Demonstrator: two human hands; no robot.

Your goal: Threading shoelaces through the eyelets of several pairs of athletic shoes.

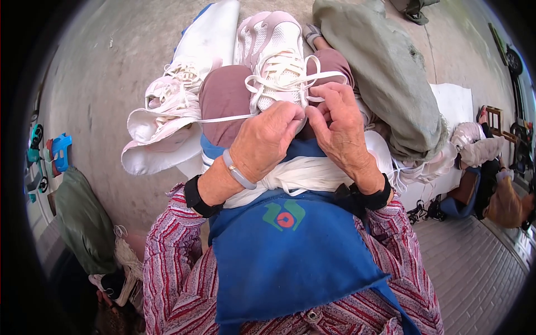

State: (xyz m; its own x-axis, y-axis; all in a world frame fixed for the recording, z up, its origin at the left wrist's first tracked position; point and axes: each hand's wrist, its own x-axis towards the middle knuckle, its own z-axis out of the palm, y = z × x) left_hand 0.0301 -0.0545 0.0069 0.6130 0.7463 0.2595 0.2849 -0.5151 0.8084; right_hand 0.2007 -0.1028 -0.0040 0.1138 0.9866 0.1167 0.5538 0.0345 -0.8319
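Observation:
A white and dusty-pink shoe upper (279, 67) rests between my knees, its toe pointing away from me. Flat white shoelace (326, 75) crosses its eyelets and stands up in loose loops on both sides. My left hand (265, 137) is closed in a pinch at the near end of the upper; a length of lace runs leftward from it. Close by, my right hand (343, 131) has bent fingers, with lace at its index fingertip and its thumb turned toward the left hand. My fingers partly hide the lace ends. Across my lap lies a bundle of white laces (298, 173).
More shoe uppers (164, 117) are piled at my left beside a white sheet (204, 33). On the right, grey-green cloth (385, 72) covers part of another pile. A blue apron (290, 251) covers my lap. Other people sit at both sides; a blue plastic object (61, 151) stands far left.

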